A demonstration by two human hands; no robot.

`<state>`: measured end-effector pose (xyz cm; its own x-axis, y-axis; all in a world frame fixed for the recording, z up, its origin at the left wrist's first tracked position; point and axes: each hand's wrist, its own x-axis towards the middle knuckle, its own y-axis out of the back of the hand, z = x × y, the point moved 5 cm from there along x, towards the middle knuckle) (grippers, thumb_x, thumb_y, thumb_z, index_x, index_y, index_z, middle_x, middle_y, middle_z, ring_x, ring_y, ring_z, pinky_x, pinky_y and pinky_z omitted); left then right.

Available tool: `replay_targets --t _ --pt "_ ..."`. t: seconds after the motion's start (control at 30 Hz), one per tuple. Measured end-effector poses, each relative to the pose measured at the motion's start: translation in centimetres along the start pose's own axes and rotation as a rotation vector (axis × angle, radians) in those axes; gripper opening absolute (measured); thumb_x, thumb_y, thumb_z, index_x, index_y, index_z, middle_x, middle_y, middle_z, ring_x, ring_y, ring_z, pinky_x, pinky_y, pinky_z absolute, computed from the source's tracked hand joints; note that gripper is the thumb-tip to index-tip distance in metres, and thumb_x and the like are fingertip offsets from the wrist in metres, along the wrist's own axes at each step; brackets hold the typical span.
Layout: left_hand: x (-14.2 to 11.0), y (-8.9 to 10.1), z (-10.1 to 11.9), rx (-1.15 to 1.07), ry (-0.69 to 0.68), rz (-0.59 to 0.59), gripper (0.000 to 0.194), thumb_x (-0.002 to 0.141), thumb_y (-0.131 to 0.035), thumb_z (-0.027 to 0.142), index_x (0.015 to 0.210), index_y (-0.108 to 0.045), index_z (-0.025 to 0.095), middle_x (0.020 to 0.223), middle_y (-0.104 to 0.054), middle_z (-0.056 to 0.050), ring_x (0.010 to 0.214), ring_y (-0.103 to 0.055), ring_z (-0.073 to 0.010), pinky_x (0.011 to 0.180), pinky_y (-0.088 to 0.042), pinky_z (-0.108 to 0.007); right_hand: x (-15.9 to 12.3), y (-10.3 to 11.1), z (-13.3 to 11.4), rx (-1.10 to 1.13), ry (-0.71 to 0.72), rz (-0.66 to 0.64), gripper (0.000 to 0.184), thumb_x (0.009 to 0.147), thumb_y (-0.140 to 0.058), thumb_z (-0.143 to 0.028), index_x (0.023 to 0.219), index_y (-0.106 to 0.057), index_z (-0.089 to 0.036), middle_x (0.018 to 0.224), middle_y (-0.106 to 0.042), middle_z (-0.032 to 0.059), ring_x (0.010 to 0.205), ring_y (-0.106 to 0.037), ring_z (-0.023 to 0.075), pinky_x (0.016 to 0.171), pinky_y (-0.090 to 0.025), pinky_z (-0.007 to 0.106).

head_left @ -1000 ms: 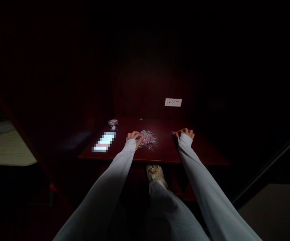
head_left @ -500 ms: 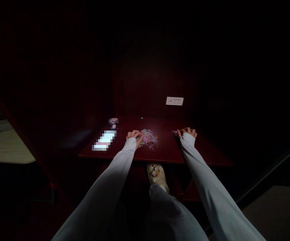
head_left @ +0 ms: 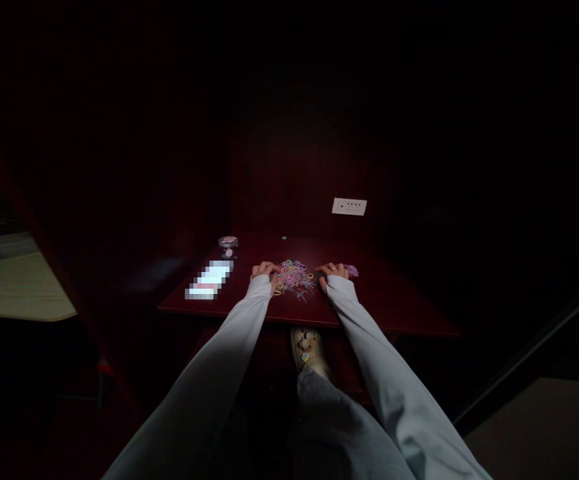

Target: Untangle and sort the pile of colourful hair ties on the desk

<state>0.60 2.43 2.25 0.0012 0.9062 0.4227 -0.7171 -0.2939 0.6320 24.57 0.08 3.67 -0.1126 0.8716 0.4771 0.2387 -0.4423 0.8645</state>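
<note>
Behind the bands (head_left: pixel 295 276), green ring (head_left: pixel 284 238).

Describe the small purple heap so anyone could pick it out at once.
Find the white socket above the red table. Below it, the right hand is beside a mixed pile; the heap lies on that hand's other side. Unlike the larger, multicoloured pile, it looks all purple.

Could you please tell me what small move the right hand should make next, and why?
Probably the right hand should pinch a purple band from the pile: it is poised beside the pile's right edge, purple pieces show among the mixed colours, and a separate purple cluster lies just to that hand's right.
</note>
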Motion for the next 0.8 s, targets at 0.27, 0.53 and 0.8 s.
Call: replay_targets --t 0.27,0.53,0.8 --pt "0.4 -1.1 -0.3 -0.008 -0.136 -0.063 0.021 0.085 -0.07 0.018 0.103 -0.076 0.027 0.126 -0.069 -0.005 0.118 -0.061 -0.0275 0.106 -0.051 -0.041 0.6 -2.4 -2.3 0.209 -0.347 0.075 0.044 0.089 -0.049 -0.016 0.121 -0.078 -0.026 0.12 -0.073 0.0131 0.116 -0.052 0.0336 0.093 -0.035 0.043" --pt "0.4 -1.4 0.3 -0.072 -0.166 -0.108 0.022 0.083 -0.067 0.014 0.102 -0.072 0.023 0.121 -0.069 -0.005 0.12 -0.066 -0.0222 0.111 -0.052 -0.035 0.4 -2.8 -2.7 0.283 -0.283 0.046 0.04 0.088 -0.049 -0.013 0.104 -0.084 -0.025 0.114 -0.074 0.0142 0.113 -0.054 0.0336 0.092 -0.038 0.042" --pt "0.2 -1.4 0.5 -0.04 -0.189 -0.129 0.024 0.084 -0.067 0.018 0.106 -0.072 0.025 0.121 -0.071 -0.004 0.119 -0.065 -0.0234 0.109 -0.053 -0.036 0.5 -2.2 -4.3 0.254 -0.17 -0.041 0.047 0.091 -0.05 -0.011 0.119 -0.081 -0.032 0.121 -0.074 0.0058 0.116 -0.053 0.0278 0.1 -0.041 0.037"
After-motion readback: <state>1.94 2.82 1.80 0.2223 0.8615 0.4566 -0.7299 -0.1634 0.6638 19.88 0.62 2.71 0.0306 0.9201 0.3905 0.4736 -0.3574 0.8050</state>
